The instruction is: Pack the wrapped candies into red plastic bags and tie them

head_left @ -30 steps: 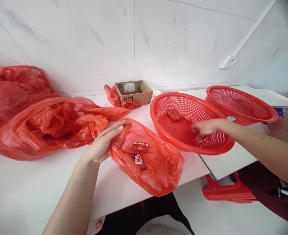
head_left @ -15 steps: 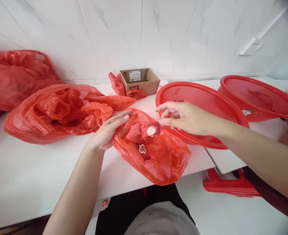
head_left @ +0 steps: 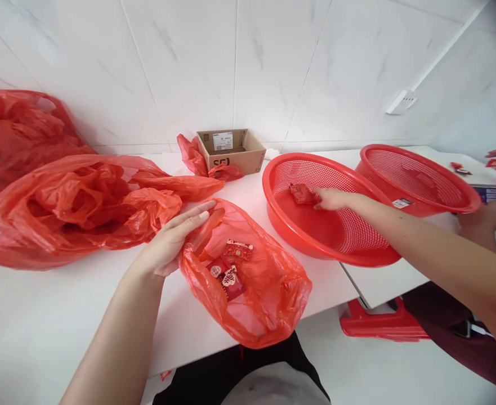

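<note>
- From where I stand, a thin red plastic bag [head_left: 273, 281] sits on the white table [head_left: 175, 320], its wide mouth facing up and its film creased and half see-through.
- Inside it lie a red patterned packet [head_left: 238, 249], a dark red packet [head_left: 231, 281] with a pale emblem, and a packet with a round badge [head_left: 216, 271], partly covered by the dark one; I can't read their print.
- The left hand [head_left: 171, 242] is at the bag's near-left rim, fingers straight and close together, plastic bunched against them; I can't tell whether they pinch it.
- The right hand [head_left: 330, 198] reaches into a round red basket [head_left: 281, 236], its fingertips bent beside a crinkled red packet [head_left: 300, 193]; whether they are clamped on anything I can't tell, since the hand covers that spot.
- The basket has a smooth rolled rim and finely perforated walls; the right forearm hides part of it.
- A second perforated basket [head_left: 374, 149] stands just behind, some dark red shape showing through its mesh.
- Leftward lie a crumpled, glossy bag [head_left: 74, 208] and a bulging bag [head_left: 15, 135], cut off by the edge of sight.
- Against the marbled tiles stands an open cardboard box [head_left: 248, 162].
- At far right, a co-worker's hand [head_left: 482, 220] is blurred.
</note>
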The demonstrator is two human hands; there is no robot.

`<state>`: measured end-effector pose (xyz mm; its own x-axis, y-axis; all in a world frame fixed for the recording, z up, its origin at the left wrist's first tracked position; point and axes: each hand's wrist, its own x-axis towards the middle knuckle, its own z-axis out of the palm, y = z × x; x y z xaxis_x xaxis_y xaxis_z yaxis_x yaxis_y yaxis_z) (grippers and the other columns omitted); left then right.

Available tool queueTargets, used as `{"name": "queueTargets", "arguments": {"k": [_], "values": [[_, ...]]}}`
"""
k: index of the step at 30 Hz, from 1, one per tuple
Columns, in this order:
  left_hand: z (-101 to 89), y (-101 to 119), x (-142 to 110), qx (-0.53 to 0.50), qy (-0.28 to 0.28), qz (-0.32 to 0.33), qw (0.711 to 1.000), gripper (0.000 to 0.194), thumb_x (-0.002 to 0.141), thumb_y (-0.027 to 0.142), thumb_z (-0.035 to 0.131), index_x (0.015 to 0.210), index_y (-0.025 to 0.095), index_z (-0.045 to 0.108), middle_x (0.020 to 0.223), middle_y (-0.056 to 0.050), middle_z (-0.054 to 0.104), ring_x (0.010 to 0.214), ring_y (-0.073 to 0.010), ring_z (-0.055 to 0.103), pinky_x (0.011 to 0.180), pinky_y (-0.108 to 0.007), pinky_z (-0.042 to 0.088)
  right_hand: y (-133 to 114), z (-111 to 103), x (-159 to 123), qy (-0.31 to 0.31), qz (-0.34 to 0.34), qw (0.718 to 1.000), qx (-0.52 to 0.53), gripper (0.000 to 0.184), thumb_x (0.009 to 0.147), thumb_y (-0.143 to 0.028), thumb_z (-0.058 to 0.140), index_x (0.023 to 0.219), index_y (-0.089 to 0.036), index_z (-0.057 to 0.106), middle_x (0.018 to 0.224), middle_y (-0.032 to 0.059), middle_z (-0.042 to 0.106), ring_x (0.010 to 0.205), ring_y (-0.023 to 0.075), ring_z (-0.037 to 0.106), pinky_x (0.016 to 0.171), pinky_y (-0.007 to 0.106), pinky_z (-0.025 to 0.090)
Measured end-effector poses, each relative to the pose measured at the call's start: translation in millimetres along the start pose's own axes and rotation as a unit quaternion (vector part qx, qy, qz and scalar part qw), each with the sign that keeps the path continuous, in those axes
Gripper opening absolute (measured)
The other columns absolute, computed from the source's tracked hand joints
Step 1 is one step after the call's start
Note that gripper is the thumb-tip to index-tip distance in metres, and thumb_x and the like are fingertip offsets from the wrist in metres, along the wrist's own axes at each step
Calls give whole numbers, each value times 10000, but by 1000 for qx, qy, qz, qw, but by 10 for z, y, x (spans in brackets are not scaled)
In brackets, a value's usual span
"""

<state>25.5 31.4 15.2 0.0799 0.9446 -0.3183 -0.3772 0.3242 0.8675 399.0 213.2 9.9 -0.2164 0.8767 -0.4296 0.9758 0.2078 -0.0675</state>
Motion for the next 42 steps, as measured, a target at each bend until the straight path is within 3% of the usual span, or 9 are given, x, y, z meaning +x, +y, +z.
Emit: {"name": "queueTargets", "arguments": {"k": [4, 7, 14, 19, 24, 31, 37, 39, 42], "values": [[3, -3, 16, 1, -3, -1, 1000, 504, 794, 299, 725, 1282, 208, 640, 1281, -61, 675, 1126, -267, 651, 828, -255, 582, -75, -137, -99, -81, 41, 996, 14, 314, 720, -260, 700, 1017, -168, 658, 777, 94, 673, 750, 266, 652, 617, 343, 478], [10, -7, 15, 0, 5, -1, 1000, 496, 792, 275, 718, 1277, 202, 642, 1271, -76, 679, 1102, -256, 663, 813, -247, 583, -327, -367, -384, -71, -24, 989, 124, 237, 777, -259, 654, 1005, -194, 640, 775, 64, 670, 727, 217, 643, 618, 311, 484], [9, -5, 10, 12, 16, 7, 1000, 445, 827, 251, 669, 1270, 227, 640, 1325, -68, 646, 1133, -235, 651, 838, -246, 576, -1399, -317, -913, 86, -296, 892, 331, 254, 836, -384, 637, 1051, -252, 606, 1023, 38, 688, 858, 186, 651, 767, 343, 544], [8, 4, 3, 10, 11, 13, 1000, 471, 838, 267, 671, 1302, 200, 620, 1271, -62, 680, 1150, -263, 638, 827, -246, 574, -1025, -297, -364, 275, -177, 930, 170, 316, 852, -314, 604, 1151, -215, 586, 1230, 89, 625, 1086, 250, 601, 975, 434, 459], [-13, 1, 16, 6, 19, 7, 1000, 420, 834, 241, 665, 1253, 218, 653, 1337, -76, 636, 1123, -235, 655, 817, -235, 584, -401, -89, -49, 35, -73, 996, 23, 755, 685, -296, 770, 1369, -185, 468, 1321, 160, 572, 1136, 326, 585, 924, 407, 476], [-16, 9, 2, 16, 12, 9, 1000, 471, 824, 267, 684, 1290, 236, 622, 1358, -71, 621, 1150, -230, 639, 837, -245, 583, -282, -187, -333, 18, -88, 992, 93, 285, 785, -173, 615, 1066, -219, 634, 1132, 70, 695, 990, 242, 670, 831, 324, 519], [-10, 17, -16, 9, 14, 18, 1000, 498, 818, 254, 692, 1308, 225, 610, 1305, -95, 655, 1022, -219, 696, 769, -235, 594, -840, -313, -1033, 70, -195, 838, 505, 248, 851, -297, 589, 1088, -221, 597, 1054, 77, 717, 855, 197, 711, 757, 342, 586], [-5, 20, -20, 11, 8, 20, 1000, 525, 811, 254, 698, 1326, 221, 595, 1278, -103, 671, 989, -225, 708, 752, -248, 599, -1176, -158, -1259, 1, -241, 835, 494, 208, 841, -304, 597, 1034, -227, 612, 954, 63, 728, 758, 187, 709, 674, 336, 586], [6, 27, -34, 21, 12, 28, 999, 517, 813, 253, 697, 1319, 213, 601, 1260, -97, 682, 1003, -218, 704, 783, -244, 594, -1602, 90, -1439, -11, -271, 889, 368, 291, 850, -301, 574, 1140, -274, 590, 892, 34, 725, 686, 164, 678, 612, 312, 555]]}}
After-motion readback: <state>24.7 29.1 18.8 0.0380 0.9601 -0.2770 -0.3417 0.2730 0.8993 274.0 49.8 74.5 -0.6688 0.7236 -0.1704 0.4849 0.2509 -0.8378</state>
